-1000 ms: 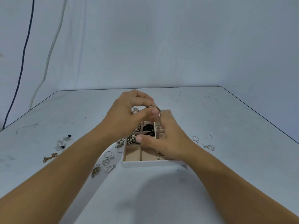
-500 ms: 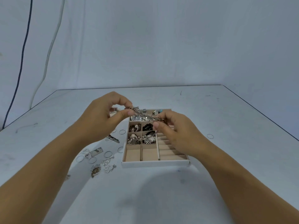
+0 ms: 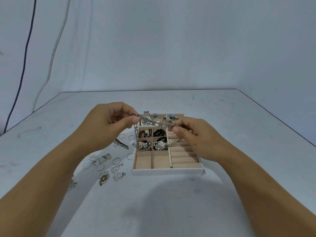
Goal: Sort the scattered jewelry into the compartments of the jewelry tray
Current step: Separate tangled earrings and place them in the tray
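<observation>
Drew the hands apart over the last second, from bunched together above the jewelry tray [image 3: 167, 171] to spread left and right over its far end. Opened out the link chain [image 3: 153, 123] that way, from a small clump at the fingertips into a line stretched above the tray's far row.

Pinched one stretch of it between thumb and forefinger of the left hand [image 3: 106, 124], with a short tail hanging straight down beside the tray's far-left corner. Pinched the other stretch the same way in the right hand [image 3: 196, 135], other fingers curled, with a second tail drooping toward the ring-roll section [image 3: 184, 159]; could not tell whether touching it. Kept both wrists raised off the counter [image 3: 171, 202], forearms converging from the near corners.

Judged this as straightening the chain before laying it down, with no compartment reached yet. Found two near compartments [image 3: 142, 160] bare, so likely room there, or in the far row with the watches [image 3: 147, 115]. Saw plenty left on the counter to the left of the tray: thin rings [image 3: 100, 167], heart-shaped pieces [image 3: 116, 169] and a flat rectangular piece [image 3: 104, 159]. Judged the sorting well short of finished.
</observation>
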The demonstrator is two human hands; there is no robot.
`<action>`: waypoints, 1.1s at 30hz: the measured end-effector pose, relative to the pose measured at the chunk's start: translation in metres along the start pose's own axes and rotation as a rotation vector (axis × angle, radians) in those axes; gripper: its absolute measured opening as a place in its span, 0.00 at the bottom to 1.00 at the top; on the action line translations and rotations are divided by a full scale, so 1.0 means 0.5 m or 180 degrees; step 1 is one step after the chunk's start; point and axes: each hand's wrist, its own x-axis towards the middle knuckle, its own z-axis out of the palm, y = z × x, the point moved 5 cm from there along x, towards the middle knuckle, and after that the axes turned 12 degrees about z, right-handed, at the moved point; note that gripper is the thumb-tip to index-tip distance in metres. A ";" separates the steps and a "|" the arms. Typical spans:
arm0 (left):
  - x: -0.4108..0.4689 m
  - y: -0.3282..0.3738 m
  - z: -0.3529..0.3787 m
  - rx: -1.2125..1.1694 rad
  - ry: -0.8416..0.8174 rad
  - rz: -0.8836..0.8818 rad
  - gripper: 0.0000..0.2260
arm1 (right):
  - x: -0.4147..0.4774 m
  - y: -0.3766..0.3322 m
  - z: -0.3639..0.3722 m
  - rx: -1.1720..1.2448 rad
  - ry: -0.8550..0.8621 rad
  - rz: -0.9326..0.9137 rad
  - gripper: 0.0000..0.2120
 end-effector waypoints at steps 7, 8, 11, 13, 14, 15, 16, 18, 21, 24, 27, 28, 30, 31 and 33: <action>0.022 0.017 0.014 -0.0758 0.0332 -0.0284 0.02 | 0.003 0.003 -0.001 -0.0177 0.0045 -0.0018 0.07; 0.024 0.017 0.015 -0.0807 0.0361 -0.0319 0.03 | 0.002 0.003 -0.004 -0.0157 0.0034 -0.0007 0.07; 0.029 0.006 0.018 -0.0960 0.0457 -0.0498 0.05 | 0.002 0.009 -0.015 -0.0033 0.0059 0.0016 0.08; 0.026 -0.004 0.025 -0.1084 0.0529 -0.0652 0.05 | 0.003 0.009 -0.020 -0.0031 0.0111 -0.0006 0.08; 0.024 -0.009 0.028 -0.1182 0.0579 -0.0734 0.05 | 0.003 0.009 -0.022 -0.0052 0.0133 -0.0012 0.08; 0.024 -0.014 0.031 -0.1293 0.0642 -0.0808 0.06 | 0.005 0.008 -0.025 -0.0095 0.0158 -0.0011 0.08; 0.023 -0.018 0.033 -0.1405 0.0718 -0.0870 0.06 | 0.007 0.005 -0.029 -0.0153 0.0193 -0.0013 0.08; 0.024 -0.025 0.035 -0.1647 0.0902 -0.0982 0.05 | 0.011 -0.001 -0.039 -0.0196 0.0294 -0.0027 0.08; 0.026 -0.032 0.043 -0.1987 0.1070 -0.1116 0.03 | 0.019 -0.006 -0.051 -0.0078 0.0417 -0.0011 0.09; 0.031 -0.036 0.050 -0.2095 0.1071 -0.1148 0.03 | 0.032 -0.010 -0.052 0.0115 0.0413 0.0029 0.10; 0.044 -0.040 0.050 -0.2193 0.1094 -0.1158 0.03 | 0.051 -0.019 -0.056 0.0137 0.0440 0.0060 0.09; 0.051 -0.042 0.050 -0.2220 0.1101 -0.1157 0.02 | 0.057 -0.024 -0.059 0.0190 0.0423 0.0066 0.09; 0.065 -0.046 0.049 -0.2250 0.1102 -0.1157 0.02 | 0.072 -0.032 -0.064 0.0359 0.0401 0.0090 0.08; 0.073 -0.048 0.050 -0.2261 0.1101 -0.1160 0.02 | 0.080 -0.036 -0.068 0.0416 0.0431 0.0101 0.09; 0.087 -0.054 0.053 -0.2282 0.1098 -0.1162 0.02 | 0.097 -0.044 -0.075 0.0484 0.0493 0.0136 0.10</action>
